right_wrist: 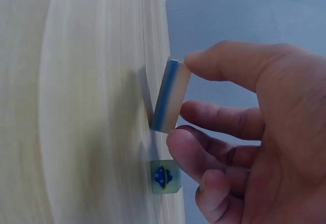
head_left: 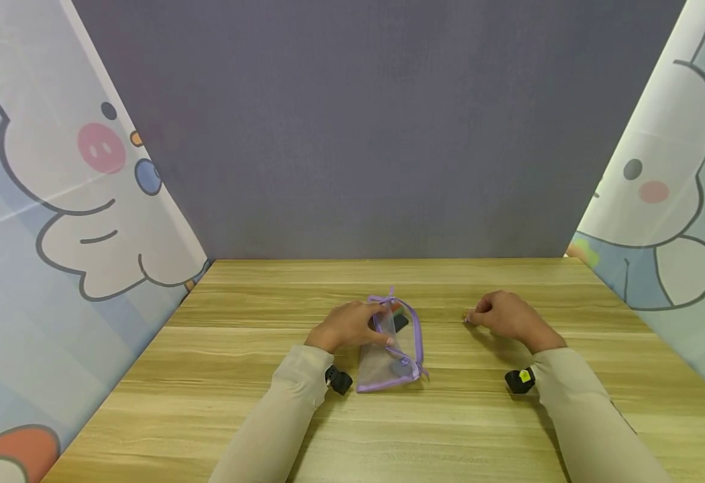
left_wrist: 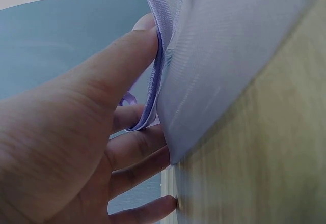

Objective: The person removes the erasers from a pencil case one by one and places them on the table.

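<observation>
A sheer mesh pouch (head_left: 382, 369) with purple trim lies on the table, its mouth facing right. My left hand (head_left: 349, 324) holds it at the mouth, thumb on the near side and fingers on the far side; the purple rim (left_wrist: 157, 66) runs between them in the left wrist view. Inside the pouch, a black item (head_left: 400, 323) shows with orange and green bits beside it. To the right, my right hand (head_left: 509, 318) pinches a small rectangular block (right_wrist: 170, 95) with a blue stripe. Close below it in the right wrist view is a small pale square piece (right_wrist: 165, 177) with a blue planet print.
The wood-grain table (head_left: 237, 308) reaches back to a dark grey panel (head_left: 376, 134). Cartoon-printed sheets (head_left: 20, 268) hang on both sides. Purple ribbon ends (head_left: 426, 373) stick out at the pouch's corners.
</observation>
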The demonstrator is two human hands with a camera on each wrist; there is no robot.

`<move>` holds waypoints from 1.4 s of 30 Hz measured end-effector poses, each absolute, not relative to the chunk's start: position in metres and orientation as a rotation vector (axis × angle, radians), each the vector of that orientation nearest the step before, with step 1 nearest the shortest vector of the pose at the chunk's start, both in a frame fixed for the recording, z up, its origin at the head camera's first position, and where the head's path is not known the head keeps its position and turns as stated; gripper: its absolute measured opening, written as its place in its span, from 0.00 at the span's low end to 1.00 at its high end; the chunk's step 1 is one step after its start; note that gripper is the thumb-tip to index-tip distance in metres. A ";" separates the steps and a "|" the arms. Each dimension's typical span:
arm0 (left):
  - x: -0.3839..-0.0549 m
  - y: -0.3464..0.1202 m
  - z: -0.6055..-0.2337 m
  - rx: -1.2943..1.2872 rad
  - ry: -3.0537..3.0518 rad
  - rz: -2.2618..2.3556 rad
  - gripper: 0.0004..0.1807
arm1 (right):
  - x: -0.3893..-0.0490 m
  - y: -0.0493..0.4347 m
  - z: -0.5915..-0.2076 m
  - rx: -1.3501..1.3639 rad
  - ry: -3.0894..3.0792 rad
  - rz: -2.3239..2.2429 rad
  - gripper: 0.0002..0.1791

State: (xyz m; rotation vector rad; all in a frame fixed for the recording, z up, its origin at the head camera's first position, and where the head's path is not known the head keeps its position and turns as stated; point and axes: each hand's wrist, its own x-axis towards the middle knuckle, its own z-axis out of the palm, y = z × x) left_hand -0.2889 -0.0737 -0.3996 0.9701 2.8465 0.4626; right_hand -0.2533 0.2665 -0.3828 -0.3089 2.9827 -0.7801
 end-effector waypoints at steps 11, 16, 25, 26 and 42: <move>-0.289 -0.074 -0.399 0.981 2.847 0.459 0.43 | -0.254 0.266 -0.384 -0.323 2.971 -0.793 0.18; -0.289 -0.075 -0.399 0.984 2.853 0.453 0.42 | -0.255 0.266 -0.384 -0.332 2.973 -0.802 0.17; -0.289 -0.074 -0.401 0.980 2.847 0.452 0.45 | -0.255 0.266 -0.385 -0.361 3.012 -0.799 0.12; -0.290 -0.074 -0.401 0.985 2.848 0.456 0.44 | -0.255 0.266 -0.385 -0.363 3.016 -0.801 0.12; -0.288 -0.073 -0.398 0.991 2.845 0.449 0.43 | -0.258 0.261 -0.384 -0.439 3.077 -0.810 0.10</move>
